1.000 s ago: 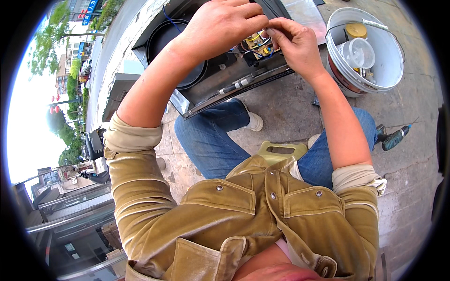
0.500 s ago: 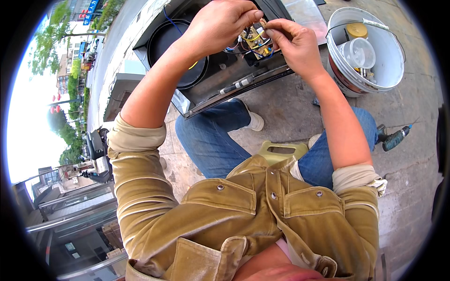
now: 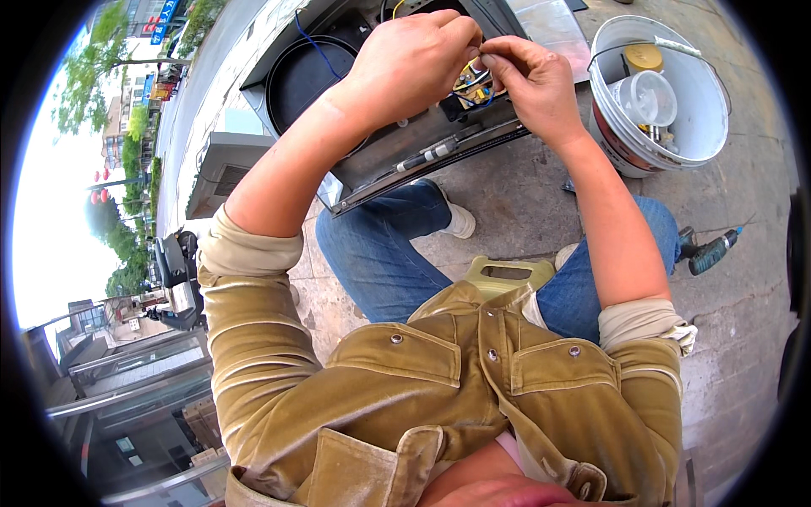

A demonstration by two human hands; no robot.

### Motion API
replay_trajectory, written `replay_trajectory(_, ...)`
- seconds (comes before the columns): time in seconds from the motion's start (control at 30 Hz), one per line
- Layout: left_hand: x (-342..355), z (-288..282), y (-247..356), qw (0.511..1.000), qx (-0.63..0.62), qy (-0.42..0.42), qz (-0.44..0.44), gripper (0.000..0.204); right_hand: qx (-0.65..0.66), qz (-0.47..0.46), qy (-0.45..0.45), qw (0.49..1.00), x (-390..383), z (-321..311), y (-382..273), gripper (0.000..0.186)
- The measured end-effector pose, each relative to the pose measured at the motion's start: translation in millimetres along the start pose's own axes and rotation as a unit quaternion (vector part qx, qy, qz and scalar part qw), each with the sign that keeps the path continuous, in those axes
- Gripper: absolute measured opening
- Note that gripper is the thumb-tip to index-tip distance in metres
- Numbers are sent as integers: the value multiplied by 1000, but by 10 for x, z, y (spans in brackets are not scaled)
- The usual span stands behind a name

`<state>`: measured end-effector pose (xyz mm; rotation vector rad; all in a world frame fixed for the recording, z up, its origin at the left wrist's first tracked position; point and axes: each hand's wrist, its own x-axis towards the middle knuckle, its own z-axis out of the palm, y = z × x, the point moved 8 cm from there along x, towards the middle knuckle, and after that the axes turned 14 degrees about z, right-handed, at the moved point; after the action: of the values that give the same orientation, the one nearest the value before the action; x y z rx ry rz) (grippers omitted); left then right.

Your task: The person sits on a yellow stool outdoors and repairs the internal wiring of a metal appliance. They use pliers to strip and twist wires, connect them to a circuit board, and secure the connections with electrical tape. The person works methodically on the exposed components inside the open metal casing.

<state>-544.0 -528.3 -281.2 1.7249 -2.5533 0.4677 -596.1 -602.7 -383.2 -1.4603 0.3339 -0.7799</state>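
Observation:
An opened dark metal appliance casing (image 3: 384, 169) lies in front of my knees, with a round black recess (image 3: 296, 93) on its left side. My left hand (image 3: 414, 63) reaches over the casing, its fingers pinched together. Its fingertips meet those of my right hand (image 3: 541, 93), whose thumb and forefinger are also closed. Whatever they pinch is too small and covered to make out. Just below the fingertips shows a yellowish circuit board (image 3: 466, 97) with several coloured wires, partly hidden by my left hand. A blue wire (image 3: 314, 44) crosses the recess.
To the right stands a white bucket (image 3: 708, 118) holding a clear plastic tub (image 3: 649, 97) and small parts. A dark green power driver (image 3: 714, 252) lies on the paving by my right knee. Beneath me is a yellow-green stool (image 3: 507, 269). A parked scooter (image 3: 177, 283) is at the left.
My left hand has moved slightly right and down, so its fingertips now meet the right hand's and cover more of the circuit board. My right hand has barely moved.

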Motion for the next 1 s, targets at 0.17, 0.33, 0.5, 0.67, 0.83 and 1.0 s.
replay_trajectory(0.17,-21,20,-97,999,-18,-25,-33,12,0,1,3,1000,-1,3,2,15)
replay_trajectory(0.33,19,-193,-27,996,-7,49,69,15,22,34,-7,999,7,4,30,15)
replay_trajectory(0.5,71,-118,59,984,54,25,169,18,32,29,-13,999,20,5,34,15)
replay_trajectory(0.67,96,-14,-26,991,21,-29,132,18,56,34,-35,997,15,34,54,14)
replay_trajectory(0.83,51,-79,-122,994,-68,80,-2,21,35,-4,7,999,51,-50,13,11)
replay_trajectory(1.0,-180,342,-99,927,-276,124,-221,28,96,46,33,994,75,-109,87,10)
